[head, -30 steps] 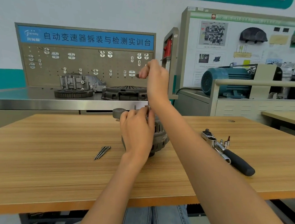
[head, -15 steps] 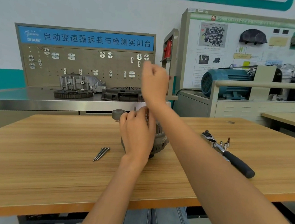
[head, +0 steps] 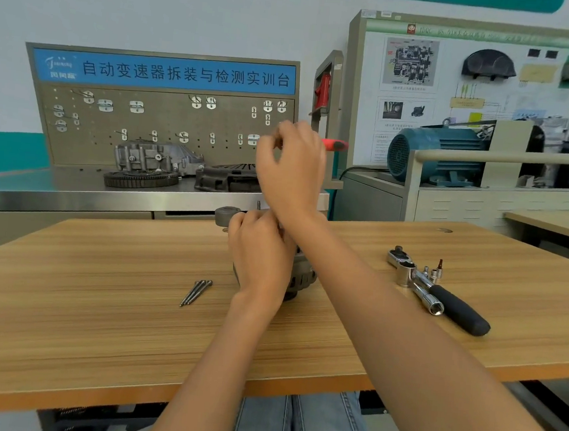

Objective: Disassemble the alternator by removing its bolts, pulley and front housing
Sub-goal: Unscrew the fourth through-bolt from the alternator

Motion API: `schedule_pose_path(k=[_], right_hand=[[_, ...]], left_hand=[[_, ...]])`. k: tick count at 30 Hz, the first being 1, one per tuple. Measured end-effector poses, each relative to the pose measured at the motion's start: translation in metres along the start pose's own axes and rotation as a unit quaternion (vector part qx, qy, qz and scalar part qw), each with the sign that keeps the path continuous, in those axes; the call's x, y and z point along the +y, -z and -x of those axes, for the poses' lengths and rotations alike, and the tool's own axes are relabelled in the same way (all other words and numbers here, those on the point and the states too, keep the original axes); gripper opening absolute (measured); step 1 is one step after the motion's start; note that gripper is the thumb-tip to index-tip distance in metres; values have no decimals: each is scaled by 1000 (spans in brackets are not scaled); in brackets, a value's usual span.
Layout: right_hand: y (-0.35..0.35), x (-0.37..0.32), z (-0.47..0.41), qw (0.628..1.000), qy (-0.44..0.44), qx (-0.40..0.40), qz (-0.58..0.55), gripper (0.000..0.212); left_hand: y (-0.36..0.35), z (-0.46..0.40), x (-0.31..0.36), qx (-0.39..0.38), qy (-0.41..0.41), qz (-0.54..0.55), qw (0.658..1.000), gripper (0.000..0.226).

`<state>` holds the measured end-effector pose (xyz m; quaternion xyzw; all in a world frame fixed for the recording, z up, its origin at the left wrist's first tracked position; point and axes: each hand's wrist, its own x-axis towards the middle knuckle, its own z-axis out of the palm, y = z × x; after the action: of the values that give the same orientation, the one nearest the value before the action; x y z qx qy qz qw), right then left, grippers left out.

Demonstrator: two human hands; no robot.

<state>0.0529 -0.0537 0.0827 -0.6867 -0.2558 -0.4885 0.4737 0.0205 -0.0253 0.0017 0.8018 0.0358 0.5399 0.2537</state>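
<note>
The dark grey alternator (head: 301, 278) stands on the wooden table (head: 96, 302), mostly hidden behind my left hand (head: 259, 251), which grips its body from the near side. Its pulley (head: 225, 215) sticks out to the left, and a thin bolt end (head: 258, 205) pokes up beside it. Directly above the alternator, my right hand (head: 292, 164) is raised with curled fingers. A red-and-black tool handle (head: 334, 145) juts out of its right side; the rest of the tool is hidden. Three long removed bolts (head: 196, 291) lie left of the alternator.
A ratchet wrench with a black grip (head: 441, 294) and small sockets (head: 432, 273) lie to the right on the table. Behind it stand a steel bench (head: 55, 188) with gearbox parts, a pegboard, and a trainer stand with a blue motor (head: 429, 152).
My right hand has twisted above the alternator, and the red tool handle now shows at its right side. My left hand has kept its grip on the alternator.
</note>
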Motion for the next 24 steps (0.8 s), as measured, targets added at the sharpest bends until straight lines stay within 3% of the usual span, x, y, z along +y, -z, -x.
schedule_pose_path(k=[3, 8, 11, 15, 18, 21, 24], right_hand=[[0, 4, 4, 984, 48, 29, 169, 14], [2, 2, 4, 983, 47, 25, 178, 17], [-1, -1, 1, 993, 32, 25, 113, 14], [3, -8, -12, 991, -72, -41, -102, 42], [12, -5, -28, 904, -236, -102, -343, 49], [15, 5, -34, 801, -285, -151, -505, 63], [15, 3, -35, 794, -286, -164, -511, 68]], left_hand=[[0, 0, 0, 9, -20, -2, 1000, 33], [1, 0, 0, 1, -18, -10, 1000, 30], [-1, -1, 0, -13, -4, -20, 1000, 24], [-3, 0, 3, 2, 14, -11, 1000, 20], [-4, 0, 4, 13, 5, -20, 1000, 29], [-4, 0, 3, 14, -2, -32, 999, 33], [-3, 0, 3, 15, -6, -37, 999, 33]])
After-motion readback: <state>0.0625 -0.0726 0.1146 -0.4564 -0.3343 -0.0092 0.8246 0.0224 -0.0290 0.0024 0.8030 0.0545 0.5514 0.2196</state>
